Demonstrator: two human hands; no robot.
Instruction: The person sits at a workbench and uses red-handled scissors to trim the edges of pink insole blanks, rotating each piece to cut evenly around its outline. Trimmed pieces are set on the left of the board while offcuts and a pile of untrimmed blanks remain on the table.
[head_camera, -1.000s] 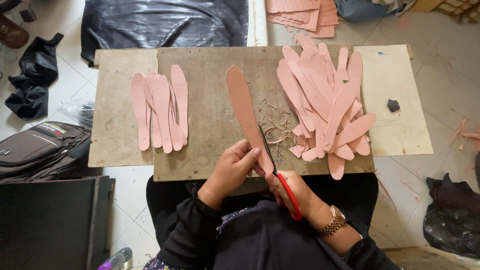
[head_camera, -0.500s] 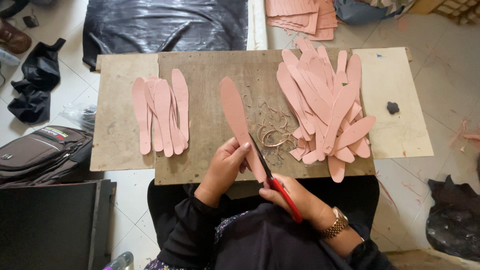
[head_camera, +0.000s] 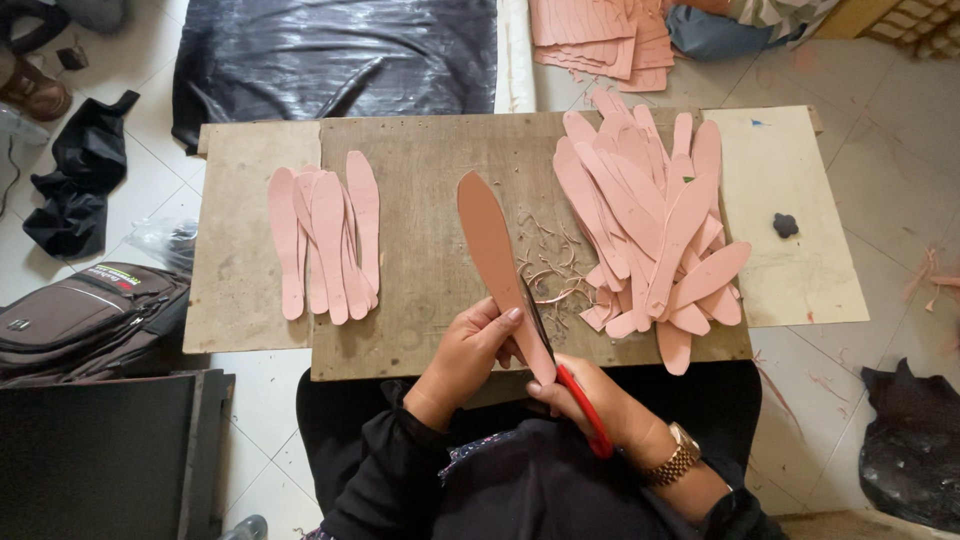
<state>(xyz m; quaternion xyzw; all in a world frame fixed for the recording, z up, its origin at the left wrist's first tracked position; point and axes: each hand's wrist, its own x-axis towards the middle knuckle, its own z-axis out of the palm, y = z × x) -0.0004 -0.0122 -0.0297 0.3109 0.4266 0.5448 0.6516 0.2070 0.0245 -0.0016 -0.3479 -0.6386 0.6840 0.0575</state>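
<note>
The left hand (head_camera: 468, 352) is closed around the bottom end of a long pink sole-shaped piece (head_camera: 497, 262), holding it up over the wooden board (head_camera: 420, 190). The right hand (head_camera: 590, 400) is wrapped around the red handles of the scissors (head_camera: 560, 365), and the dark blades sit against the right edge of the pink piece, close to the left hand's fingers. It looks like the trimming step: the edge of this piece is being snipped neat. A next snip would need the blades to follow the curved edge and stay off the fingers. Thin curly scraps (head_camera: 550, 270) lie just beside the piece on the board. On the right is a big messy heap of pink pieces (head_camera: 650, 230). On the left is a small, tidy bunch (head_camera: 325, 245).
</note>
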